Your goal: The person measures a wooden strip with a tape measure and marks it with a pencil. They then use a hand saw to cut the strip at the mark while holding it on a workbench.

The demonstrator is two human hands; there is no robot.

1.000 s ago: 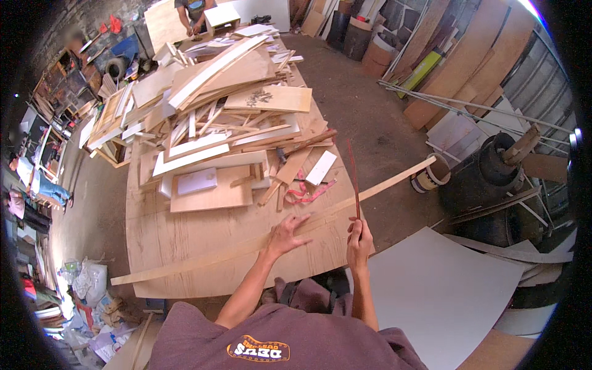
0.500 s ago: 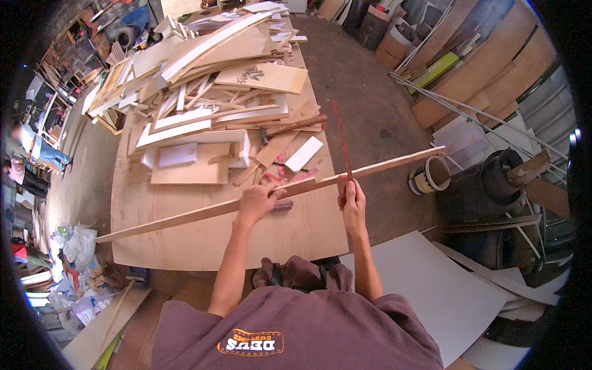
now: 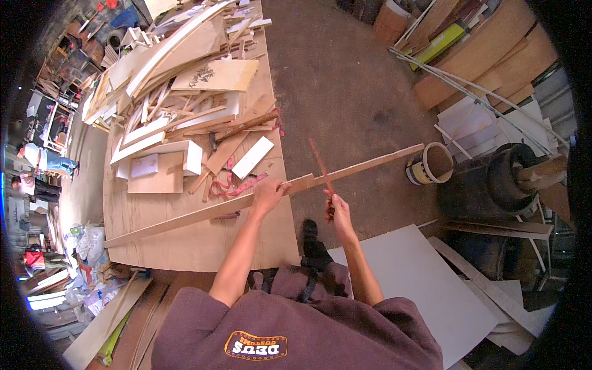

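My left hand [image 3: 269, 196] is closed on a long, narrow wooden board [image 3: 185, 221] near the table's right edge. The board slants across the wooden table [image 3: 253, 246], and its narrower right part sticks out past the edge. My right hand [image 3: 338, 217] is wrapped round the near end of a slim red saw-like tool [image 3: 319, 159], seen almost edge-on. That tool crosses the board just right of a step in its edge; whether they touch I cannot tell. A pink measuring tape [image 3: 250, 185] lies beyond my left hand.
Wood offcuts [image 3: 206, 75] are heaped on the table's far part, with a hammer [image 3: 213, 142] among them. To the right stand an open bucket [image 3: 430, 163] and a black drum [image 3: 487, 179]. A pale sheet [image 3: 413, 277] lies on the floor. Two people [image 3: 43, 158] are at far left.
The table and heap have shifted left in view. The red tool now leans more to the left, and my right hand is lower. Both hands keep their hold.
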